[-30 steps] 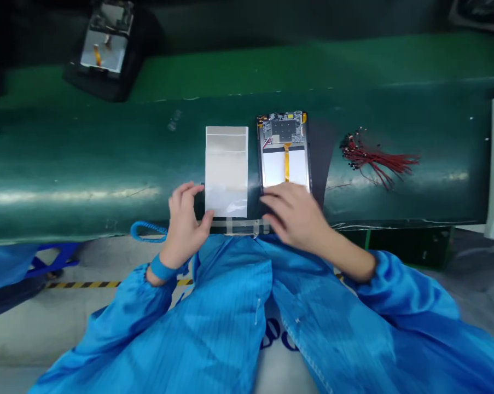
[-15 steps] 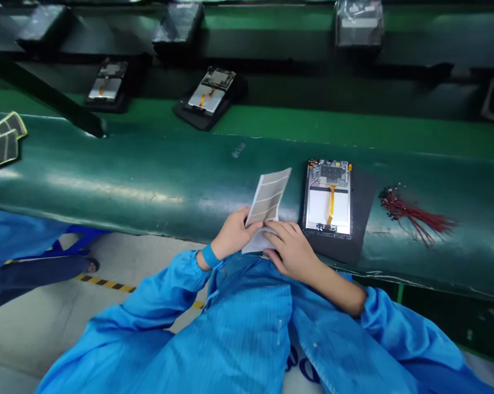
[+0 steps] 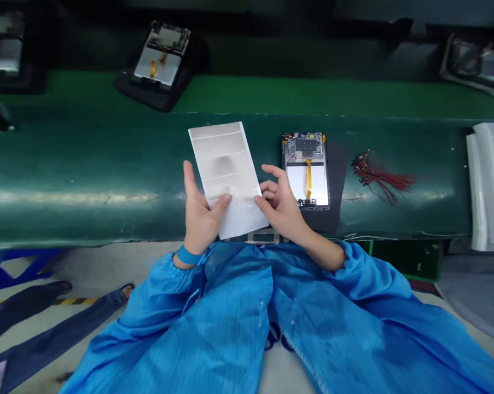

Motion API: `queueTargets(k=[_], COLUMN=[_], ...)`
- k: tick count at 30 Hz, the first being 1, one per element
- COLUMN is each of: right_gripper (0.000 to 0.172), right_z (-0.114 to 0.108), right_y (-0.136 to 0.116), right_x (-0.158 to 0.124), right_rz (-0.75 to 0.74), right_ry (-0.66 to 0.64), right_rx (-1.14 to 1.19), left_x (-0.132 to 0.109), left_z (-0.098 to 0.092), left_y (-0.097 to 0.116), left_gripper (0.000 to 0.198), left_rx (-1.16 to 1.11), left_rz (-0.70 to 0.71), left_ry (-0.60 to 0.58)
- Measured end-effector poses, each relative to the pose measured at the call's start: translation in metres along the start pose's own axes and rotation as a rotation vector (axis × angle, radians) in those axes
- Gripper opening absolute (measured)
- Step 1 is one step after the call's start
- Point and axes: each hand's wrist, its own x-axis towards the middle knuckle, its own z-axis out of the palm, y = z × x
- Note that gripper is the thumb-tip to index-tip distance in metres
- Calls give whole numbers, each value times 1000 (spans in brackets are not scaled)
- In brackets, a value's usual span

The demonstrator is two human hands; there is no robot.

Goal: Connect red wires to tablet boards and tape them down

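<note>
My left hand point(image 3: 203, 216) holds a pale sheet of adhesive strips point(image 3: 226, 169), its thumb across the lower face and its index finger pointing up beside the left edge. At the sheet's right edge, my right hand point(image 3: 283, 205) has its thumb over the border, the index finger raised and the other fingers curled, their tips partly hidden. Just right of that hand lies an opened tablet point(image 3: 307, 178), with a circuit board at the top, a silver battery area and an orange ribbon cable. It rests on a dark mat point(image 3: 339, 180).
Right of the tablet is a bundle of thin red wires point(image 3: 388, 178). Stacked clear plastic trays point(image 3: 493, 186) stand at the far right. Another opened tablet point(image 3: 160, 57) sits on a dark pad beyond the green bench point(image 3: 86, 164). At lower left are another person's legs point(image 3: 53, 339).
The sheet, earlier folded and low between both hands, is now opened out flat and raised, facing me. My right hand has moved to its right edge. The view has shifted right.
</note>
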Motion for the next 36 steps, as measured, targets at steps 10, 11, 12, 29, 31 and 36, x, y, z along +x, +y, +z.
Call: queueTargets(k=[10, 11, 12, 29, 31, 36], right_gripper=[42, 40, 36, 26, 28, 30], right_z=[-24, -26, -28, -39, -43, -48], right_y=[-18, -19, -21, -9, -3, 3], right_x=[-4, -5, -5, -9, -10, -14], right_rz=[-17, -31, -54, -678, -683, -629], right_ry=[-82, -63, -33, 260, 246, 158], right_rx=[58, 30, -13, -741, -785, -828], left_x=[-10, -10, -11, -16, -16, -15], left_z=[-6, -5, -4, 6, 7, 15], left_y=[3, 6, 9, 34, 33, 41], left_gripper=[57, 58, 59, 33, 35, 38], left_rx=[45, -9, -39, 194, 103, -13], left_rz=[-74, -120, -153, -181, -259, -354], left_ry=[-94, -111, -132, -88, -102, -98])
